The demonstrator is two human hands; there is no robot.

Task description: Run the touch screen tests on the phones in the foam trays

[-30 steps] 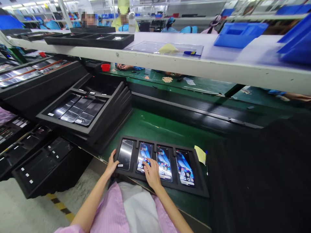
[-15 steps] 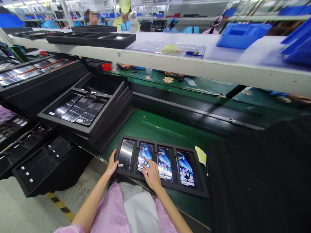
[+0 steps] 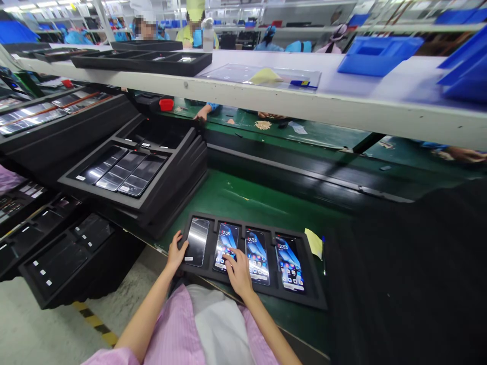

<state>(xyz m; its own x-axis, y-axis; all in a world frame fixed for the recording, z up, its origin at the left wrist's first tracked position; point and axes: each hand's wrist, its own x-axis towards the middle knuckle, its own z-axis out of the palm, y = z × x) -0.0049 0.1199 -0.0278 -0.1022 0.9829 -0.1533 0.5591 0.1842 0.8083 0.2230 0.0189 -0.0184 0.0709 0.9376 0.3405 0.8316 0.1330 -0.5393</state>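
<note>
Though lit, 2nd-from-L phone partly behind R hand.

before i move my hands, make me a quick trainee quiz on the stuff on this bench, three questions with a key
1. How many phones in the foam tray have lit screens?
2. True or false: the left hand is beside the dark phone, and the right hand has fingers over the lit phone next to it.
3. Fill in the colour: the paper by the tray's right end is ____.
Key: 1. three; 2. true; 3. yellow
</note>
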